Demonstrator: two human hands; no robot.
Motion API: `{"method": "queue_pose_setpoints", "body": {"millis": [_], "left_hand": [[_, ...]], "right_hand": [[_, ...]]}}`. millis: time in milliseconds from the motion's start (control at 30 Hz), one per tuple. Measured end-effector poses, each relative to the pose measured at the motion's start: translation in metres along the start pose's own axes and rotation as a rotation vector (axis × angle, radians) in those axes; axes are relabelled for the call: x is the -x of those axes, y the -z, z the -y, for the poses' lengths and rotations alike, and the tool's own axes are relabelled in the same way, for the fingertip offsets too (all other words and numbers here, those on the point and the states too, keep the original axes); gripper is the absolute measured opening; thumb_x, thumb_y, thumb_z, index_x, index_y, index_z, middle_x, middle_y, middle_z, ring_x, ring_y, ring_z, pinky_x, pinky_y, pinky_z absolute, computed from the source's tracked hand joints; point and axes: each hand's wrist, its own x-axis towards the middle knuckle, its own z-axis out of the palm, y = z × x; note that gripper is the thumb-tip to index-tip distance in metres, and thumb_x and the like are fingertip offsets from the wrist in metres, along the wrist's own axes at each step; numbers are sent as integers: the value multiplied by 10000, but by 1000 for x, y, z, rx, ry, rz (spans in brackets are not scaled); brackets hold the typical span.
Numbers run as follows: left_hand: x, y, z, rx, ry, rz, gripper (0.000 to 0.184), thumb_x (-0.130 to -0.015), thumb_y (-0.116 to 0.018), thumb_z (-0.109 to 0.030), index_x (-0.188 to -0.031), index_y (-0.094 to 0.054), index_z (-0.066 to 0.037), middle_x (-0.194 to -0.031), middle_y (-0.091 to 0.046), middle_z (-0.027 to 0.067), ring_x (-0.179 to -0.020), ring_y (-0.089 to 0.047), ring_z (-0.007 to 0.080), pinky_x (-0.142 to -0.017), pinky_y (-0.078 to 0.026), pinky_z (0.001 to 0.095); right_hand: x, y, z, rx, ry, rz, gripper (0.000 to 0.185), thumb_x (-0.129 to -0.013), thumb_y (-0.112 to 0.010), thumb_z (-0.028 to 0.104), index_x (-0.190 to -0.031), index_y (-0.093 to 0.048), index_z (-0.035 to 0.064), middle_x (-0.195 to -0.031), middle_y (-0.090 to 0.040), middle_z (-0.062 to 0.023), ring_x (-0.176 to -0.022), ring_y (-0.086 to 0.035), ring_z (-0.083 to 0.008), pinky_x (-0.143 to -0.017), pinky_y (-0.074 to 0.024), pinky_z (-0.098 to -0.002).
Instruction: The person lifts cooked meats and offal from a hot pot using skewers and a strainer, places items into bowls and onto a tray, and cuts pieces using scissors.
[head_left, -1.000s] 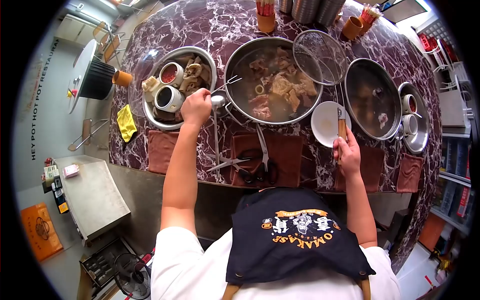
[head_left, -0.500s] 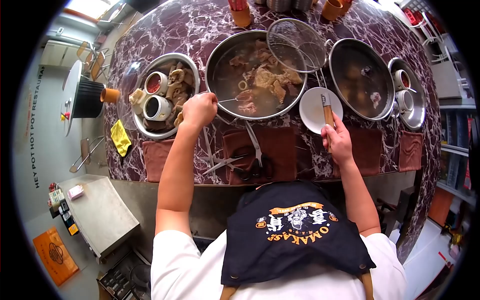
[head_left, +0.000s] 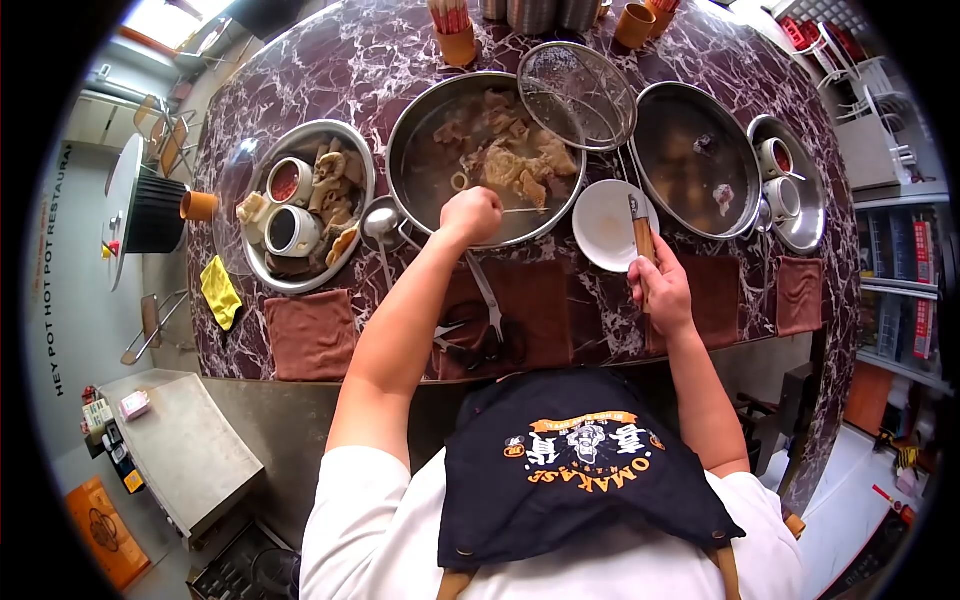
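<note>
My left hand [head_left: 471,217] is closed round a thin metal fork [head_left: 522,210], over the near rim of the middle pot [head_left: 402,180]. The fork's tip points right, low over the broth, below several meat pieces [head_left: 520,168]. In my right hand [head_left: 661,285] is a wooden-handled tool [head_left: 642,232], held upright over the right edge of a white plate [head_left: 600,225]. A mesh strainer [head_left: 577,95] rests across the pot's right rim. A ladle [head_left: 381,222] lies left of the pot.
At the left, a steel bowl [head_left: 368,165] holds meat and two sauce cups. Another pot [head_left: 650,180] and a steel dish [head_left: 815,215] stand right. Black-handled scissors [head_left: 492,340] lie on a brown cloth [head_left: 545,310] near the front edge. A yellow cloth [head_left: 219,292] lies far left.
My left hand has moved right with the fork, from beside the middle pot to over its near rim. My right hand still holds the tool by the plate. The view has shifted.
</note>
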Motion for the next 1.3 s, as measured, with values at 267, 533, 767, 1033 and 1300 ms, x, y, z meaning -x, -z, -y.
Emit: {"method": "queue_pose_setpoints", "body": {"millis": [267, 533, 767, 1033, 1300], "left_hand": [[1, -15, 21, 694, 180, 144, 183, -824, -672, -152, -912, -723, 1, -757, -678, 36, -665, -602, 112, -626, -483, 265], [10, -15, 13, 1118, 216, 94, 130, -874, -656, -130, -947, -694, -30, -704, -597, -27, -559, -476, 48, -506, -379, 207], [16, 22, 4, 1699, 254, -39, 110, -922, -595, -68, -1005, -653, -26, -635, -444, -62, -485, -325, 36, -407, -227, 193], [6, 48, 35, 1697, 271, -229, 112, -922, -600, -100, -993, -673, -50, -647, -500, -72, -498, -366, 20, -420, -237, 179], [38, 48, 56, 1657, 358, -382, 89, -909, -628, -190, -964, -675, -138, -606, -452, -87, -463, -333, 35, -415, -246, 199]], "right_hand": [[0, 5, 10, -47, 12, -10, 488, -962, -479, 69, -1437, -374, 25, -771, -560, -10, -550, -465, -47, -498, -410, -178], [-1, 2, 20, -74, 39, 1, 500, -970, -476, 65, -1451, -346, 30, -790, -561, -15, -557, -470, -52, -506, -419, -182], [1, 10, 17, -103, 52, -20, 516, -973, -477, 63, -1460, -316, 8, -788, -562, -22, -560, -479, -63, -505, -424, -184], [-2, 3, 11, -103, -31, -8, 485, -970, -465, 77, -1440, -355, 30, -780, -560, -22, -538, -475, -62, -468, -413, -187], [-6, -20, -6, -86, -139, 49, 485, -970, -459, 81, -1444, -360, 46, -752, -558, -24, -509, -467, -67, -446, -391, -189]]}}
